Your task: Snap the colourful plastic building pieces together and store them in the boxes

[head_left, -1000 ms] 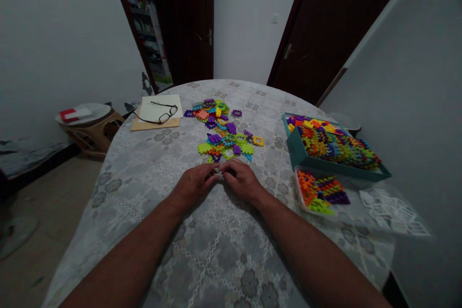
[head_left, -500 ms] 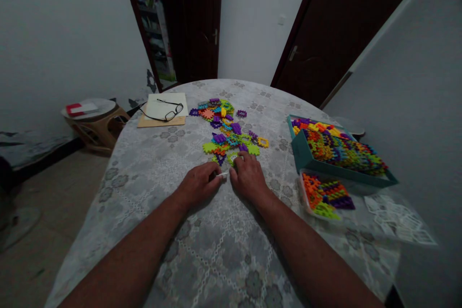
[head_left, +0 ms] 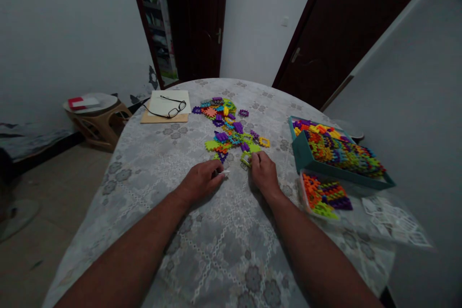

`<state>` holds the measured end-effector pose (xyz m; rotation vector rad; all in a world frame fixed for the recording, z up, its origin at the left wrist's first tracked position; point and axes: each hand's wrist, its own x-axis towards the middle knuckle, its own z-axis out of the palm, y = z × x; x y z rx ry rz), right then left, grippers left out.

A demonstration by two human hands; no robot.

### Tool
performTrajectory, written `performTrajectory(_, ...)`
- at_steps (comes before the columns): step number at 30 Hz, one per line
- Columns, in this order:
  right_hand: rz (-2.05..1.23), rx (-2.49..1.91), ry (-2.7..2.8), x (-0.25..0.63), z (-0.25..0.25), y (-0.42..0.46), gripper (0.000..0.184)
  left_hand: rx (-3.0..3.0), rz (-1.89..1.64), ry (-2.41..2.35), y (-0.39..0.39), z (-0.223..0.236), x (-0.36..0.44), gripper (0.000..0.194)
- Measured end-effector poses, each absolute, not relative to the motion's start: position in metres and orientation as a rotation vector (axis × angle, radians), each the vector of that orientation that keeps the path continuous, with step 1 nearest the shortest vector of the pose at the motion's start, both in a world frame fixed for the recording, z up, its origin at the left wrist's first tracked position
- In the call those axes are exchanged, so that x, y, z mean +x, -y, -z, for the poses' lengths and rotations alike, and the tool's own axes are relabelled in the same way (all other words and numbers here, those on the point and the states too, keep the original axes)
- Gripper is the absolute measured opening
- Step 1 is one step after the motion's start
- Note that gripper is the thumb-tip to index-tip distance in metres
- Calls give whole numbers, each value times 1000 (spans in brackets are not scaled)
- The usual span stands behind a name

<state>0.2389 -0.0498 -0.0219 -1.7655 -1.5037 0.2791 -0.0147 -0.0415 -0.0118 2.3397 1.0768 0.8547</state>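
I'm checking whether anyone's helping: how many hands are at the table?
2: the left hand, holding a pale piece, and the right hand, holding a lime piece near the colourful pile. No others show.

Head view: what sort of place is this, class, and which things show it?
Probably a room in a home: a patterned tablecloth, colourful toy-like pieces on it, and a dark door behind.

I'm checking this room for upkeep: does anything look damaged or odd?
Ragged dark patches low on the left wall look odd against its plain surface; damage or decoration, I can't tell. A purple piece lies apart from the pile.
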Motion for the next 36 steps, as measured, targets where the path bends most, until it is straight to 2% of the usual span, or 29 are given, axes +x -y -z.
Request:
performTrajectory(10,-268,-1734,1419,251,25,41,39,2346,-922,-1042,41,11,-15,5)
performTrajectory(18,-500,-1581,1468,247,30,46,39,2334,-912,-983,42,15,-14,6)
performTrajectory(22,-554,-1444,1556,238,29,52,40,2331,-911,-980,41,22,-13,47)
performTrajectory(24,-553,-1381,1644,230,27,56,37,2376,-877,-970,42,25,-11,59)
performTrajectory(29,-673,-1351,1610,212,25,66,34,2531,-862,-986,46,25,-6,45)
performTrajectory(34,-797,-1387,1491,210,23,66,37,2656,-767,-1037,47,19,-5,11)
performTrajectory(36,-799,-1419,1438,210,20,65,37,2741,-773,-1023,48,16,-5,7)
